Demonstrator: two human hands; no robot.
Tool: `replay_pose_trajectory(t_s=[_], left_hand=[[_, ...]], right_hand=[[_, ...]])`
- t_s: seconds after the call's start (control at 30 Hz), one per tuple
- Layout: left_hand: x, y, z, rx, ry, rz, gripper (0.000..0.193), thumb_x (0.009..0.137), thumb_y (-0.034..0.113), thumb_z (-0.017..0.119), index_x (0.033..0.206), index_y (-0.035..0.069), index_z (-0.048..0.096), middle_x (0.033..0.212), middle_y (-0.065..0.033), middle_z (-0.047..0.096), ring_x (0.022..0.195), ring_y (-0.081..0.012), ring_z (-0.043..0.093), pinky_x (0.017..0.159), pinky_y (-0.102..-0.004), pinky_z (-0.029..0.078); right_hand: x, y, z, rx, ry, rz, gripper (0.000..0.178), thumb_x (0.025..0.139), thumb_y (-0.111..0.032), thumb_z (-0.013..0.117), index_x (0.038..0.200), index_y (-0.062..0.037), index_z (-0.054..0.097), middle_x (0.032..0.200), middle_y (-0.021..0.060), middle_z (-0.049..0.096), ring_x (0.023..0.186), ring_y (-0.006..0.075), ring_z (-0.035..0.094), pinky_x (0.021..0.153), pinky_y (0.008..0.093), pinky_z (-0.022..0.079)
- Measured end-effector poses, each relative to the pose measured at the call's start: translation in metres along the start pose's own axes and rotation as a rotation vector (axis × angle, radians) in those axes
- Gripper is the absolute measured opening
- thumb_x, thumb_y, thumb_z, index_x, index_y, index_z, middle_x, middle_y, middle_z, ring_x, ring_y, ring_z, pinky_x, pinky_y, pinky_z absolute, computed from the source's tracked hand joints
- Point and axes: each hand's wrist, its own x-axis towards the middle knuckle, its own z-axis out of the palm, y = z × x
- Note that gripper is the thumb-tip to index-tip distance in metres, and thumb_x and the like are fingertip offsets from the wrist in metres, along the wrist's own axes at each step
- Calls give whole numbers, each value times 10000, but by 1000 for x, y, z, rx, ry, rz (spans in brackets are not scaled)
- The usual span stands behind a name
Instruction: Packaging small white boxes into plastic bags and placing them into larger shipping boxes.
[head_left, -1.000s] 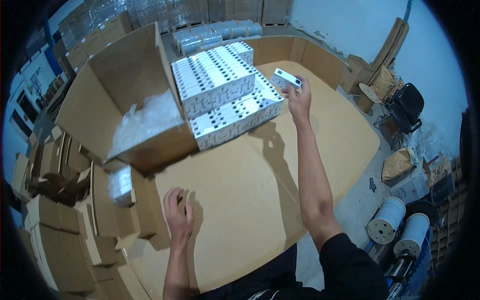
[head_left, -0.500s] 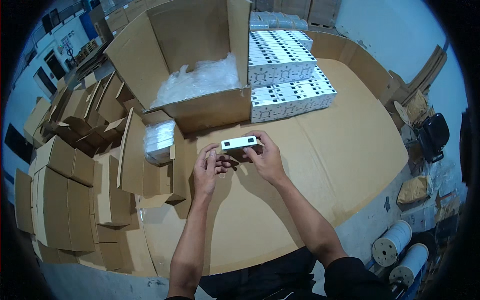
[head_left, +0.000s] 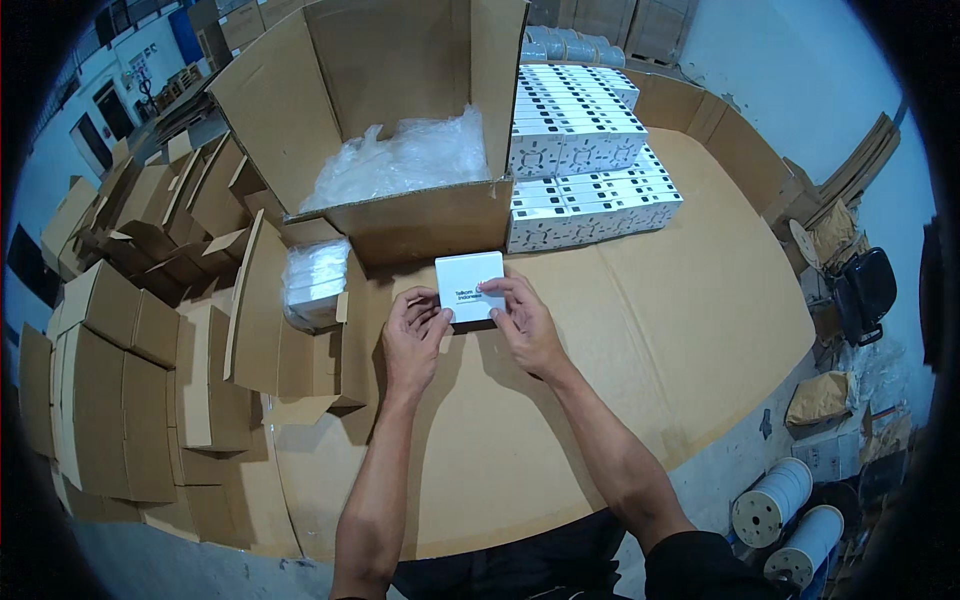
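Between my two hands I hold a small flat white box [head_left: 462,275], its broad printed face turned up toward me. My left hand [head_left: 412,338] grips its lower left corner, thumb at the front edge. On the other side, my right hand [head_left: 527,325] has its thumb at the lower right corner and bent fingers over the right part of the face. Left of my hands stands an open small carton [head_left: 295,355] with several plastic-wrapped white boxes [head_left: 316,275] in its far end. Stacked white boxes [head_left: 595,220] stand beyond my right hand.
A large open carton [head_left: 420,225] with crumpled clear plastic [head_left: 400,160] stands behind the white box. Brown cartons [head_left: 120,400] are piled at the left. The table is covered with cardboard [head_left: 600,370]. Cable spools [head_left: 775,500] and a black chair [head_left: 865,285] are at the right.
The white box has turned from showing a narrow edge to showing its broad face. My left hand, then loosely beside it, now grips its corner. The view has shifted slightly.
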Motion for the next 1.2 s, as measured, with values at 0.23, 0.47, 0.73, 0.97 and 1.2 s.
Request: replay_pose_trajectory(t_s=[0.23,0.47,0.73,0.97,1.2], left_hand=[[-2,-1,-5,58,-26,51,422,913,-55,663,1291,10,487,1186,-143,616,1134,-188,606,1004,-310,507],[-2,-8,-9,108,-58,84,435,910,-119,611,1300,9,468,1221,-129,579,1165,-188,591,1019,-308,506],[-3,-6,-9,170,-58,65,429,907,-143,593,1291,-1,466,1199,-117,570,1149,-178,588,1006,-296,503],[-5,-4,-9,241,-40,31,474,897,-137,615,1324,-7,456,1189,-113,572,1142,-171,582,1007,-289,490],[-6,-1,-4,237,-53,48,562,880,-85,675,1379,2,432,1237,-134,569,1176,-195,565,1039,-327,474]], right_hand=[[-3,-19,9,-65,147,75,674,905,118,551,1490,-102,301,1166,198,634,1022,274,677,852,365,541],[-2,-28,7,-282,55,107,807,890,114,567,1566,-167,227,1071,222,647,969,330,673,853,407,527],[-2,-26,5,-342,34,108,793,887,111,565,1562,-134,229,1036,220,637,946,351,663,865,448,511],[-3,-27,4,-344,1,148,794,882,100,564,1561,-130,224,1101,244,639,1031,399,658,900,479,510],[-3,-28,4,-324,-17,178,854,820,108,563,1566,-107,206,1233,265,594,1098,419,634,954,488,499]])
